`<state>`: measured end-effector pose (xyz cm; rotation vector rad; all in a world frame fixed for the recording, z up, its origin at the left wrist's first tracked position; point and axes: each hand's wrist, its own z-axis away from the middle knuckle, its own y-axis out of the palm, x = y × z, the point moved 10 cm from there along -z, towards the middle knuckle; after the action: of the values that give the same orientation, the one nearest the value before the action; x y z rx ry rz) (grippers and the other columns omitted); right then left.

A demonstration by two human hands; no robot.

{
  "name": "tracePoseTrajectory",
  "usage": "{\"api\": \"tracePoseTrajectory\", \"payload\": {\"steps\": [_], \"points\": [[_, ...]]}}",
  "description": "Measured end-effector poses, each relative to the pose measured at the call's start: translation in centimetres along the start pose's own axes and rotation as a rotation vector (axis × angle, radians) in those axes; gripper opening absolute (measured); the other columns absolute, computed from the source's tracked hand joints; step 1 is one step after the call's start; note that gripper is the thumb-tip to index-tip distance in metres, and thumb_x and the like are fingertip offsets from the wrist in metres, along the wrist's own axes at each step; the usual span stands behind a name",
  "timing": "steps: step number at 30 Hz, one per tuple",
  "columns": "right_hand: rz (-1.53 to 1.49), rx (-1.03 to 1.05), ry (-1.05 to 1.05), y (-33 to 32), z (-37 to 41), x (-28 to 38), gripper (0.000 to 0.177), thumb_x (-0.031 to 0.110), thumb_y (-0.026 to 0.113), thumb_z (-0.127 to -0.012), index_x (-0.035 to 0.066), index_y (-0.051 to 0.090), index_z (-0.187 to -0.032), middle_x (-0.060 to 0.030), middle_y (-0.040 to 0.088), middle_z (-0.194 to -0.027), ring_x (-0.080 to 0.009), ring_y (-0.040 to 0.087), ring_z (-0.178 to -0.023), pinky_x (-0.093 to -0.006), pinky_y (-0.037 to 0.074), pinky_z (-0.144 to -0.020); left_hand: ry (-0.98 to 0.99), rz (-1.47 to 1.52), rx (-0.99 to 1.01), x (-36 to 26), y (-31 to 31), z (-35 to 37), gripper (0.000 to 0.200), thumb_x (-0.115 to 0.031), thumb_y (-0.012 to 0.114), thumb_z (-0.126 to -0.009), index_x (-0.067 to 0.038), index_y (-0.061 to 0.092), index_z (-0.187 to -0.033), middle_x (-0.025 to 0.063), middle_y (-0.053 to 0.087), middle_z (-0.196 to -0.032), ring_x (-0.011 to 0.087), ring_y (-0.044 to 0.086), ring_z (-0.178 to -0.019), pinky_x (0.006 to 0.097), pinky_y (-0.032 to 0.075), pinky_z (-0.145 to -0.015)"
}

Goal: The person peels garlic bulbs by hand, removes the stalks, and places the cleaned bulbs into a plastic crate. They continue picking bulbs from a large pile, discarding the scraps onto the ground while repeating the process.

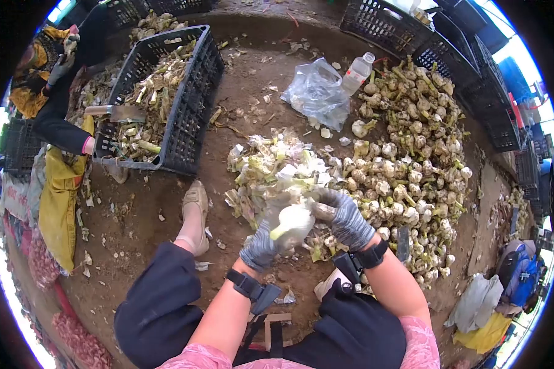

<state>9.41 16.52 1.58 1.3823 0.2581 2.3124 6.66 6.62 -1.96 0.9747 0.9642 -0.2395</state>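
A pale garlic bulb [294, 224] with a short greenish stem is between my two gloved hands, in front of my knees. My left hand [261, 245], in a grey glove, is closed around its lower left side; motion blurs the fingertips. On the bulb's right, my right hand [343, 220] has its fingers bent and pinching at the outer skin. Beneath and beyond them lies a heap of garlic skins and cut stems [276, 169]. Untrimmed garlic bulbs [415, 178] form a large pile to the right, with a flat dark object [402, 244] at its near edge.
A black crate [194, 107] of stems stands at left, a cleaver [129, 113] lying across it. Beyond the skins are a plastic bag [319, 92] and a clear bottle [358, 72]. Another person [55, 67] sits at far left. Stacked crates [489, 92] line the right side.
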Motion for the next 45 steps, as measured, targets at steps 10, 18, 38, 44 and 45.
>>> {"api": "tracePoseTrajectory", "payload": {"steps": [10,18,38,44,45], "points": [[-0.358,-0.276,-0.032,-1.7,0.3,-0.8,0.015,0.014,0.055,-0.082,0.004,0.053,-0.092,-0.0039,0.056,-0.079,-0.0119,0.055,-0.072,-0.026,0.048,-0.061,-0.156,0.536,-0.1,-0.3,0.5,0.2,0.063,-0.035,0.061,-0.072,-0.003,0.039,-0.121,0.0203,0.044,-0.12,0.0347,0.048,-0.105,0.0484,0.046,-0.083],[-0.581,-0.084,0.009,3.4,0.8,1.8,0.029,0.015,0.059,-0.08,0.004,0.05,-0.105,-0.0049,0.058,-0.089,-0.0148,0.058,-0.08,-0.0297,0.05,-0.067,-0.073,0.586,-0.06,-3.0,1.4,0.5,0.059,-0.026,0.064,-0.066,-0.005,0.044,-0.118,0.0206,0.043,-0.119,0.0385,0.048,-0.103,0.0575,0.045,-0.078],[0.02,-0.222,-0.227,-0.2,0.2,0.9,0.049,0.02,0.071,-0.067,0.002,0.047,-0.107,-0.0084,0.053,-0.091,-0.0181,0.054,-0.082,-0.0291,0.048,-0.076,0.012,0.782,-0.371,-1.9,-2.7,0.6,0.032,-0.026,0.053,-0.076,0.0,0.058,-0.095,0.0146,0.059,-0.098,0.0288,0.057,-0.091,0.0401,0.045,-0.084],[0.953,-0.258,-0.527,6.2,2.4,4.8,0.021,0.017,0.061,-0.075,0.0,0.052,-0.084,-0.0164,0.054,-0.072,-0.0297,0.054,-0.066,-0.036,0.043,-0.06,0.021,0.717,-0.369,-0.9,-2.9,0.9,0.031,-0.023,0.053,-0.076,-0.002,0.056,-0.097,0.0121,0.059,-0.096,0.025,0.058,-0.085,0.0375,0.047,-0.079],[0.951,-0.258,-0.528,6.4,2.4,4.5,0.021,0.017,0.061,-0.075,0.0,0.052,-0.084,-0.0164,0.054,-0.072,-0.0297,0.054,-0.066,-0.036,0.043,-0.06,-0.001,0.819,-0.388,-0.9,-2.6,0.9,0.031,-0.023,0.053,-0.075,-0.003,0.056,-0.098,0.0118,0.06,-0.094,0.0252,0.058,-0.084,0.0378,0.047,-0.077]]}}
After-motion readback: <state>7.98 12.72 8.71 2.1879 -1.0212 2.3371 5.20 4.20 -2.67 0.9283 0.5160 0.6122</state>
